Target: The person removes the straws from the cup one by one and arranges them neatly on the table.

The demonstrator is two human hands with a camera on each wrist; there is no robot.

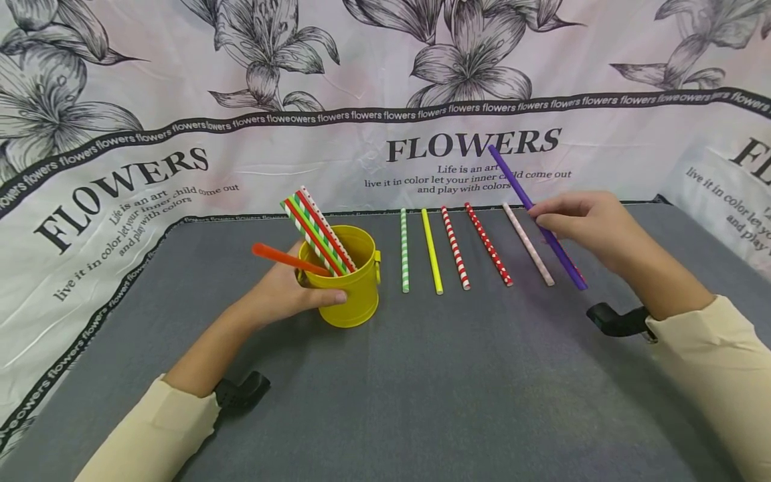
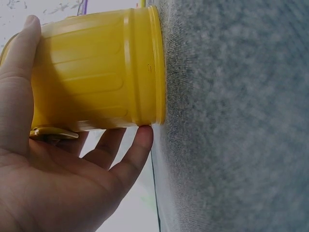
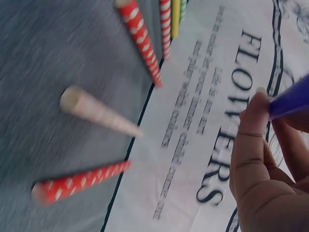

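A yellow bucket (image 1: 352, 301) stands on the grey cloth, gripped round its side by the left hand (image 1: 280, 291); the left wrist view shows the thumb and fingers of the left hand (image 2: 63, 179) around the bucket (image 2: 91, 67). Several patterned straws (image 1: 319, 231) and an orange straw (image 1: 289, 260) lean out of it. Between thumb and fingers, the right hand (image 1: 596, 231) pinches a purple straw (image 1: 512, 181) above the cloth. In the right wrist view, the purple straw (image 3: 292, 100) is partly cut off beside the right hand (image 3: 263, 174).
Right of the bucket lie a green-striped straw (image 1: 405, 251), a yellow straw (image 1: 432, 251), a red-striped straw (image 1: 456, 248), a red dotted straw (image 1: 488, 244) and a pale pink straw (image 1: 528, 244). Another red dotted straw (image 3: 82, 181) lies beyond the pink one. Flower-printed cloth (image 1: 301, 150) hangs behind.
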